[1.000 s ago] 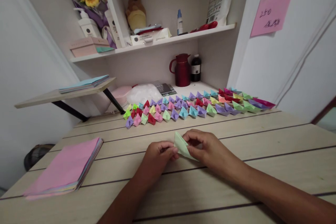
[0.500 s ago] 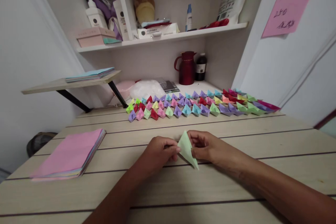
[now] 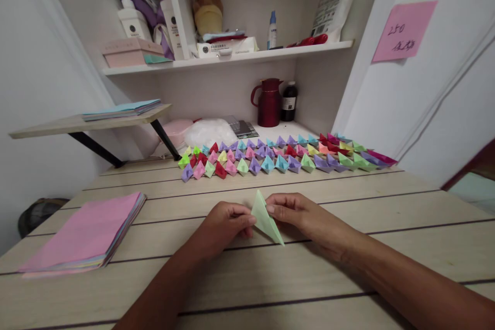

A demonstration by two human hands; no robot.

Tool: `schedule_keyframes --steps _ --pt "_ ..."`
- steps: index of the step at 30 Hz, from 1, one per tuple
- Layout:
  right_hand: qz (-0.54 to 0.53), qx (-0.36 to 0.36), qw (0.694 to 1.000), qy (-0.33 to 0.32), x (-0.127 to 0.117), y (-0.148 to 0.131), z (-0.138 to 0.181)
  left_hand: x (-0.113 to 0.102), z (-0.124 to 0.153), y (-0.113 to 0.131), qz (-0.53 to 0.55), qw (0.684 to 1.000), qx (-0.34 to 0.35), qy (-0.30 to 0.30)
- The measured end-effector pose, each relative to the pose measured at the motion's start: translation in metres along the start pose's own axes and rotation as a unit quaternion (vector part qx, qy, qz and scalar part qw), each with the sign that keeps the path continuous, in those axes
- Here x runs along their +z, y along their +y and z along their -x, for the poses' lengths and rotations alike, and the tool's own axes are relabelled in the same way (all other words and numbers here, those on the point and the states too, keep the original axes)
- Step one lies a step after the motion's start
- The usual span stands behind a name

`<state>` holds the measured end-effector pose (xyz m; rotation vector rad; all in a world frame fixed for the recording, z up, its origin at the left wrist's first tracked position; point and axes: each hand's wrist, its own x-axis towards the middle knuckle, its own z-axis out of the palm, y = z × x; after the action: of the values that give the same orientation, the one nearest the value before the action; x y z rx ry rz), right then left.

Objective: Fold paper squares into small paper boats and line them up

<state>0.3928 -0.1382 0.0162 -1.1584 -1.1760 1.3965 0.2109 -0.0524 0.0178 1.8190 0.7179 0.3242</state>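
Observation:
A pale green piece of folded paper (image 3: 265,220), pointed at its top and at its lower right end, is held just above the table between both hands. My left hand (image 3: 228,223) pinches its left edge between thumb and fingers. On the other side, my right hand (image 3: 296,214) grips the upper right edge, its thumb on the near face and the other fingers partly hidden behind. Beyond the hands, rows of small folded paper boats (image 3: 255,166) in many colours stand across the table.
A stack of coloured paper sheets (image 3: 88,227), pink on top, lies at the left of the slatted table (image 3: 185,278). Behind it a small raised stand (image 3: 127,121) bears more sheets (image 3: 119,109). A red jug (image 3: 269,103) and a dark bottle (image 3: 289,101) stand at the back.
The view has shifted slightly, so things sit a little further left. My right thumb has moved up along the folded paper's right edge. Both hands still hold it.

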Motion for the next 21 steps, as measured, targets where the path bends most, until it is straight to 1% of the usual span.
schedule_keyframes --steps 3,6,8,11,14,17,19,21 --pt "0.018 -0.005 1.0 -0.002 -0.001 0.005 -0.004 0.004 -0.001 -0.002 -0.021 1.0 0.007 0.003" --pt "0.053 -0.028 0.998 -0.004 -0.003 0.011 -0.009 0.007 -0.001 -0.005 -0.038 0.999 0.011 0.016" --pt "0.089 -0.045 0.995 0.007 -0.004 0.014 -0.01 0.009 -0.002 -0.007 -0.046 0.999 0.015 0.018" --pt "0.165 -0.056 0.984 0.042 -0.002 0.016 -0.008 0.011 -0.003 -0.012 -0.064 0.997 0.032 0.031" --pt "0.274 -0.075 0.956 0.07 0.0 0.017 -0.006 0.012 -0.004 -0.017 -0.077 0.994 0.047 0.055" --pt "0.383 -0.115 0.912 0.09 -0.003 0.02 -0.008 0.013 -0.006 -0.019 -0.075 0.993 0.055 0.077" --pt "0.431 -0.137 0.886 0.103 -0.007 0.022 -0.01 0.014 -0.007 -0.02 -0.075 0.992 0.052 0.088" --pt "0.454 -0.148 0.872 0.109 -0.009 0.024 -0.012 0.015 -0.007 -0.02 -0.085 0.99 0.048 0.103"
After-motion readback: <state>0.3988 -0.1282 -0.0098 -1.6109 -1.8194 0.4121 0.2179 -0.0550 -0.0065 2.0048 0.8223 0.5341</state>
